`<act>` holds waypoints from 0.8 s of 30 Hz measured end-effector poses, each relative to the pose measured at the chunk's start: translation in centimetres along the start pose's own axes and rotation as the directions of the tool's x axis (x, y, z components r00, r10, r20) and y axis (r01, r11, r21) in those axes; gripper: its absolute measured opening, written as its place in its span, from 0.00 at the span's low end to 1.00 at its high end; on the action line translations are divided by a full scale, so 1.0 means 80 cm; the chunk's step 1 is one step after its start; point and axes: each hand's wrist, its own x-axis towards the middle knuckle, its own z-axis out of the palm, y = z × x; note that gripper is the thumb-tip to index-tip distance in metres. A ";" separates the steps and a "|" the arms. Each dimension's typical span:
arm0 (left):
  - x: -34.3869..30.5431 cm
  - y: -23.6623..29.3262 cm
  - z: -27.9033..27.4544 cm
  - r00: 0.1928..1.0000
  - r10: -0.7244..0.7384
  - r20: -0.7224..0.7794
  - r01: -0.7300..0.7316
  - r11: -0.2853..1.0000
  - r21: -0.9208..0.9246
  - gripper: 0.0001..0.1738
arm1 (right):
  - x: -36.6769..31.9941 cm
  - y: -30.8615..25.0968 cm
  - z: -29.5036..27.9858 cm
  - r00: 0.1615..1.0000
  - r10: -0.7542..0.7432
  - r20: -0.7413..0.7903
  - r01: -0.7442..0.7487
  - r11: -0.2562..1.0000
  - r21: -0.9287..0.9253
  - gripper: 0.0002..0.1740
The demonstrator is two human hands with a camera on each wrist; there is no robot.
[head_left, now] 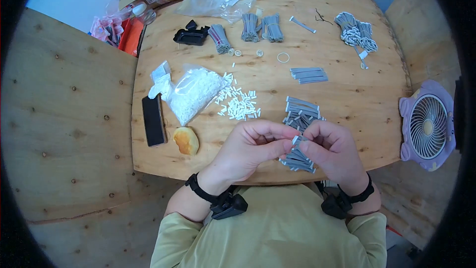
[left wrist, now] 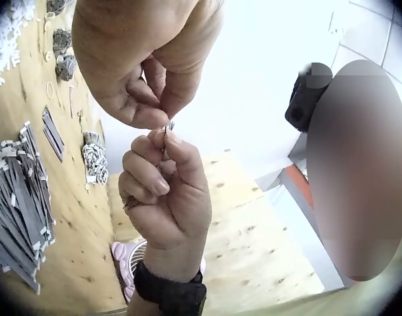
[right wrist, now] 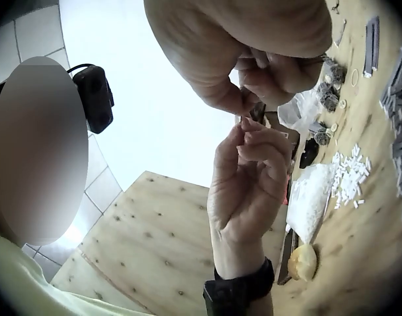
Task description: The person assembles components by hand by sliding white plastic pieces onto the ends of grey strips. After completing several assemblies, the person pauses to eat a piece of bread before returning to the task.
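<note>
In the head view my left hand (head_left: 253, 150) and right hand (head_left: 334, 150) meet fingertip to fingertip over the table's front. Both pinch a small grey flat cable with a white connector end (head_left: 296, 140), thumb against index finger. Most of it is hidden by the fingers; in the left wrist view it shows as a thin dark edge between them. Below the hands lies a pile of short grey flat cables with white ends (head_left: 301, 106), partly covered by them. To the left are loose white connector pieces (head_left: 241, 106), spilled beside a clear bag (head_left: 196, 94) full of them.
A phone (head_left: 154, 121) and a bread bun (head_left: 186, 141) lie at the left. Farther back are a short row of cables (head_left: 309, 75), rubber-banded bundles (head_left: 271, 29), a black plastic case (head_left: 191, 35) and coiled cords (head_left: 354, 32). A purple fan (head_left: 427, 126) stands at the right edge.
</note>
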 end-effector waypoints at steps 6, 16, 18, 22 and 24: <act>-0.002 0.002 0.003 0.999 0.020 -0.050 -0.017 0.997 0.074 0.12 | -0.001 -0.002 -0.001 1.000 0.022 0.010 -0.022 0.999 -0.035 0.04; -0.001 0.004 0.003 0.998 0.007 -0.056 -0.001 0.994 0.108 0.12 | 0.000 0.004 0.000 0.999 -0.003 0.035 0.002 1.000 0.029 0.04; 0.000 0.004 0.004 0.998 0.006 -0.063 0.001 0.994 0.110 0.11 | 0.001 0.003 0.001 1.000 -0.016 0.019 0.016 0.999 0.041 0.03; -0.001 0.000 0.003 0.998 0.011 -0.061 -0.006 0.996 0.084 0.11 | 0.002 0.008 0.002 0.999 -0.047 0.011 0.046 0.997 0.058 0.03; -0.002 0.000 0.004 0.998 0.014 -0.063 -0.007 0.995 0.103 0.11 | 0.001 0.009 0.000 0.998 -0.053 0.019 0.052 0.998 0.047 0.03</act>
